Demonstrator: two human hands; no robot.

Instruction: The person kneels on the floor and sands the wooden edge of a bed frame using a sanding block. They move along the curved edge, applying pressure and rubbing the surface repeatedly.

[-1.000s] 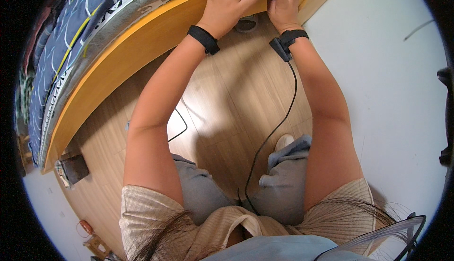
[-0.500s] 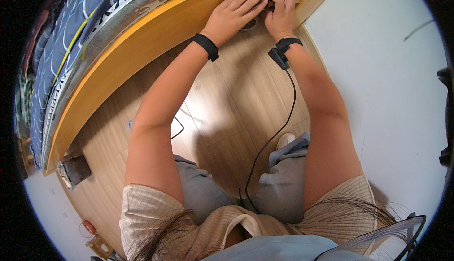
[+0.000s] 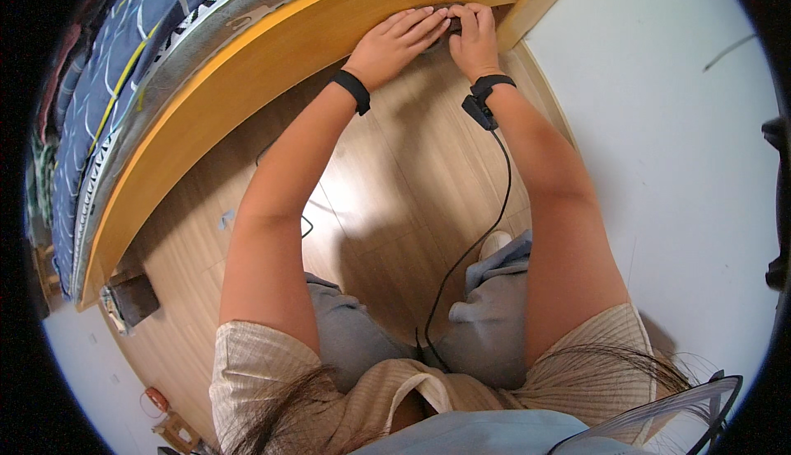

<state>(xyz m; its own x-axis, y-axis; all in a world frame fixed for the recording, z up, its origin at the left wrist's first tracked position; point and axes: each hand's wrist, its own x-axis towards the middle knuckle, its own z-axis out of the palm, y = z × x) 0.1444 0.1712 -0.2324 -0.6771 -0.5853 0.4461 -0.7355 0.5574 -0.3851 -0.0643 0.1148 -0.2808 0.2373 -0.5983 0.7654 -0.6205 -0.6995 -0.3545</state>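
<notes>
At the bed's lower edge, close to the wall corner, a dark object [image 3: 455, 24] shows only in small patches between my hands, and I cannot make out its kind. My left hand [image 3: 397, 41] lies over it with fingers stretched out and slightly apart. Right beside it, my right hand [image 3: 473, 41] has its fingers bent and closed on the object's right side. The fingertips of both hands nearly meet. Black bands circle both wrists. A small black device [image 3: 479, 112] sits at the right one, with a black cable [image 3: 503, 183] running down from it toward my lap.
The yellow wooden bed side [image 3: 247, 68] curves across the top, with blue patterned bedding [image 3: 124, 68] above. A white wall [image 3: 676, 166] stands at the right. On the wood floor [image 3: 412, 199], a dark box-like thing [image 3: 134, 297] lies at left, near a scrap of light blue [image 3: 226, 220].
Both hands have shifted slightly toward me and to the left, staying on the dark object. The bed edge appears a little lower in view.
</notes>
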